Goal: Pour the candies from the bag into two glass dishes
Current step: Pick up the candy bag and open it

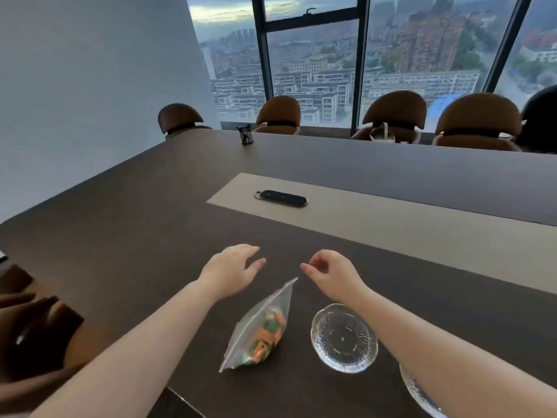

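Observation:
A clear zip bag [261, 327] holding orange and green candies lies on the dark table [150, 236], its sealed top pointing away from me. To its right stands an empty ribbed glass dish [344, 337]. A second glass dish [417, 393] shows only partly under my right forearm at the lower right. My left hand [230, 271] hovers above the table beyond the bag's top, fingers apart and empty. My right hand [330, 273] hangs just right of the bag's top, fingers loosely curled, holding nothing.
A black oval device [281, 198] lies on the pale strip in the table's middle. A black pen holder [246, 134] stands at the far edge. Brown chairs [394, 113] line the far side before the windows. A chair [36, 333] is at my left.

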### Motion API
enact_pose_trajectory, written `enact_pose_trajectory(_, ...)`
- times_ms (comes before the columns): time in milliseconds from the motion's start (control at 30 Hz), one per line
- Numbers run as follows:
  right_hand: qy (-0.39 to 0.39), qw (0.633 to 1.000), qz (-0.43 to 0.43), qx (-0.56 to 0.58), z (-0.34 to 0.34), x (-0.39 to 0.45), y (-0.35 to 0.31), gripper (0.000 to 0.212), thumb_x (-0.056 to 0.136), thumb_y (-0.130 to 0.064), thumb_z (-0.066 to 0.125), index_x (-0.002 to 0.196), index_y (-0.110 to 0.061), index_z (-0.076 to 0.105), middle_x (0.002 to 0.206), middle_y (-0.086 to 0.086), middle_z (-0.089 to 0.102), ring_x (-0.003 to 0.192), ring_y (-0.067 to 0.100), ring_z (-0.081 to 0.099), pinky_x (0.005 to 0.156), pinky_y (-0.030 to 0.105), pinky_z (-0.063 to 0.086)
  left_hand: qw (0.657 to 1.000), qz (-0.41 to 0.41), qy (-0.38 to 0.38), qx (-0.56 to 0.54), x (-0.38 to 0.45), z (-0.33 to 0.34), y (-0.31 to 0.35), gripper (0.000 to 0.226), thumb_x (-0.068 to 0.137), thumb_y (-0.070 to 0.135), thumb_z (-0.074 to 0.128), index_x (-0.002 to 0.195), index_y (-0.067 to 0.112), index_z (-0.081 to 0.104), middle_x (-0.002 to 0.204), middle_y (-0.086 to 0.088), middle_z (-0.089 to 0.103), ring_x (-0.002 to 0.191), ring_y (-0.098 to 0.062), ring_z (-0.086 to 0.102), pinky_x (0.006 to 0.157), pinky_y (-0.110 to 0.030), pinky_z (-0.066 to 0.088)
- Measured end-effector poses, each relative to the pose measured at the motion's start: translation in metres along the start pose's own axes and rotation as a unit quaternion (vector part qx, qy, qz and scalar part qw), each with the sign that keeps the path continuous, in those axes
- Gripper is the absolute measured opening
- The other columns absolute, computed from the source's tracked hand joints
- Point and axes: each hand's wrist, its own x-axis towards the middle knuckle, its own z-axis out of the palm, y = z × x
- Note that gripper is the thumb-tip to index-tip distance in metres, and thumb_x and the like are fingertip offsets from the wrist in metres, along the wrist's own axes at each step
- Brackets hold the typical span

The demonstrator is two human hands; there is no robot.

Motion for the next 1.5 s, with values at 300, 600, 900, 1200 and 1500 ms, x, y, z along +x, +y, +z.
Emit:
enact_pose_trajectory(300, -0.194, 0.974, 0.095, 0.064, 0.038, -0.027, -0.003, 0.038, 0.084, -0.044, 0.061, 0.079, -0.008, 0.069, 0.070, -0.004, 0.068, 0.056, 0.006, 0.055, 0.058, 0.020, 0.045, 0.994, 0.008, -0.049, -0.095, -0.022, 0.028, 0.006, 0.025, 0.082, 0.041, 0.062, 0.095, 0.025, 0.076, 0.087, 0.010, 0.068, 0.085, -0.008, 0.061, 0.081, -0.028, 0.052)
enact_pose_trajectory(600, -0.214, 0.944, 0.118, 0.222, 0.054, -0.025, -0.009, 0.034, 0.084, -0.039, 0.063, 0.089, -0.006, 0.073, 0.087, 0.012, 0.074, 0.069, 0.010, 0.061, 0.058, 0.021, 0.046, 0.980, -0.033, -0.054, -0.190, -0.020, 0.034, 0.004, 0.005, 0.076, 0.017, 0.069, 0.074, 0.017, 0.073, 0.066, 0.011, 0.064, 0.065, -0.005, 0.058, 0.065, -0.017, 0.049)
enact_pose_trajectory(900, -0.188, 0.919, 0.137, 0.319, 0.059, -0.025, -0.008, 0.026, 0.093, -0.021, 0.055, 0.086, -0.001, 0.071, 0.075, 0.006, 0.072, 0.066, 0.015, 0.061, 0.051, 0.017, 0.043, 0.933, -0.082, -0.088, -0.340, -0.024, 0.040, 0.001, 0.011, 0.078, 0.020, 0.073, 0.079, 0.009, 0.073, 0.068, 0.002, 0.068, 0.052, 0.004, 0.061, 0.053, -0.009, 0.046)
enact_pose_trajectory(1200, -0.140, 0.962, 0.124, 0.197, 0.051, -0.026, -0.009, 0.019, 0.084, -0.017, 0.065, 0.079, 0.001, 0.070, 0.073, 0.014, 0.071, 0.053, 0.007, 0.056, 0.055, 0.020, 0.048, 0.949, -0.079, -0.081, -0.293, -0.019, 0.043, -0.004, 0.008, 0.085, 0.015, 0.063, 0.078, 0.011, 0.065, 0.071, -0.003, 0.068, 0.061, -0.009, 0.062, 0.059, -0.020, 0.051)
enact_pose_trajectory(1500, -0.088, 0.979, 0.182, 0.018, 0.041, -0.011, -0.006, 0.011, 0.074, -0.018, 0.052, 0.069, -0.015, 0.043, 0.063, 0.002, 0.058, 0.060, 0.028, 0.069, 0.054, 0.033, 0.051, 0.995, -0.048, -0.045, -0.075, -0.002, 0.030, -0.019, 0.012, 0.078, 0.006, 0.049, 0.075, 0.017, 0.048, 0.087, -0.006, 0.064, 0.089, -0.026, 0.059, 0.080, -0.036, 0.049)
